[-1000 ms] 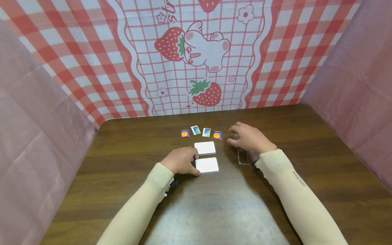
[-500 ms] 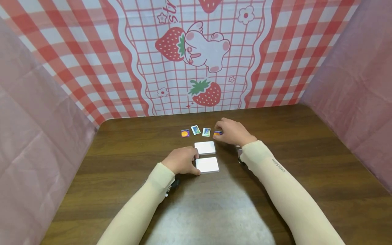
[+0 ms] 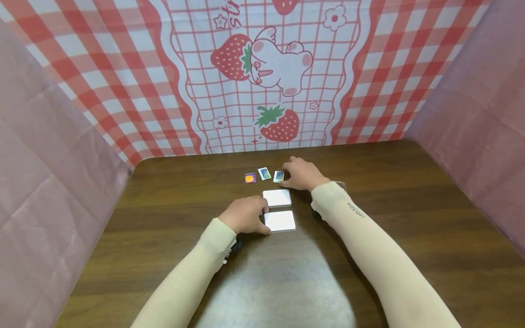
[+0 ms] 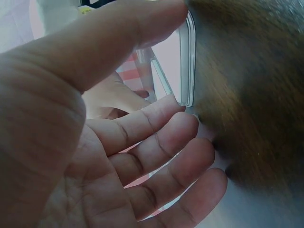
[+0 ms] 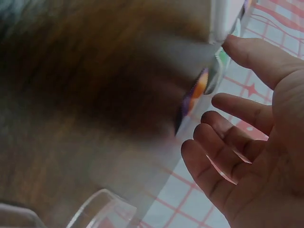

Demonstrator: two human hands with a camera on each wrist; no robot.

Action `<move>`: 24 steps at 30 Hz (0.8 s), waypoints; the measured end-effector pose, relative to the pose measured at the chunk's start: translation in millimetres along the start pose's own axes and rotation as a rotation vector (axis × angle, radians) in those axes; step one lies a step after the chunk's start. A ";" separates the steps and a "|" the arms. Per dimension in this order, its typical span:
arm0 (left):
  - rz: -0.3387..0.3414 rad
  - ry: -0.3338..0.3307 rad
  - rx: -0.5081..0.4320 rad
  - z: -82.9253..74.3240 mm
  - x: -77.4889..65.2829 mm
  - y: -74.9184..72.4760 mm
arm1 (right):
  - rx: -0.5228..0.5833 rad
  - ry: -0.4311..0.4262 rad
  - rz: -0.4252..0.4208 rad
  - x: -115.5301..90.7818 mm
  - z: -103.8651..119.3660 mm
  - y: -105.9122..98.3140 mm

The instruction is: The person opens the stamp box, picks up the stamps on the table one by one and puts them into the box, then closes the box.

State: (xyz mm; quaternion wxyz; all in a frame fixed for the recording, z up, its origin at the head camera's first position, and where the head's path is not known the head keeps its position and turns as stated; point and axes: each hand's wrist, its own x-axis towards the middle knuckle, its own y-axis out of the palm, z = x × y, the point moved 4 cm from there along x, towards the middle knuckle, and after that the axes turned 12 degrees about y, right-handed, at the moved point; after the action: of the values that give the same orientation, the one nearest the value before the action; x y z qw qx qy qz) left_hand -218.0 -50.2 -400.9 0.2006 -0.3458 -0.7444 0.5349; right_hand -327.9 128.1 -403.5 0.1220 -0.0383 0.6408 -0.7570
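My left hand (image 3: 244, 215) holds the left end of the nearer white flat case (image 3: 280, 221) between thumb and index finger. In the left wrist view its other fingers reach out loosely below that case. A second white case (image 3: 277, 197) lies just behind. My right hand (image 3: 304, 174) is over the right end of a row of small picture pieces, fingers loosely bent and thumb apart. Its fingertips are at the edge of a blue-green picture piece (image 3: 279, 176). Under that hand, a purple-and-orange piece (image 5: 195, 92) is hidden from the head view but shows in the right wrist view.
Left in the row lie another blue-green piece (image 3: 264, 173) and a purple-and-orange one (image 3: 250, 178). Clear plastic pieces (image 5: 102, 209) lie on the wooden table (image 3: 172, 255) near the right forearm, mostly hidden by its sleeve (image 3: 365, 228). A checked strawberry cloth (image 3: 283, 125) hangs behind.
My right hand has moved left from above the clear plastic pieces to the row's right end, covering the purple-and-orange piece there. The left hand has stayed at the nearer white case.
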 end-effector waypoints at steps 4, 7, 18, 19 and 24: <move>0.003 -0.003 0.001 -0.6 -0.3 0.1 | -0.021 0.004 -0.008 1.3 0.6 3.1; 0.003 -0.005 -0.002 -0.3 -0.2 -0.4 | -0.023 0.007 -0.009 2.8 1.5 3.6; -0.010 0.008 -0.005 -0.9 -0.6 -1.5 | -0.003 0.020 0.015 5.1 2.6 6.0; -0.009 0.010 -0.004 -1.0 -0.7 -1.6 | -0.001 0.023 0.017 5.1 2.6 6.2; -0.007 0.012 -0.007 -0.7 -1.0 -1.5 | 0.007 0.027 0.019 4.6 3.4 5.8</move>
State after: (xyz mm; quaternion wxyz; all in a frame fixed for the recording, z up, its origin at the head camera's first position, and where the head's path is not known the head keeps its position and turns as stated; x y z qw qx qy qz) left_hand -217.3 -50.8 -399.2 0.2059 -0.3470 -0.7462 0.5295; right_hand -330.8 122.8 -409.0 0.1207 -0.0216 0.6403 -0.7583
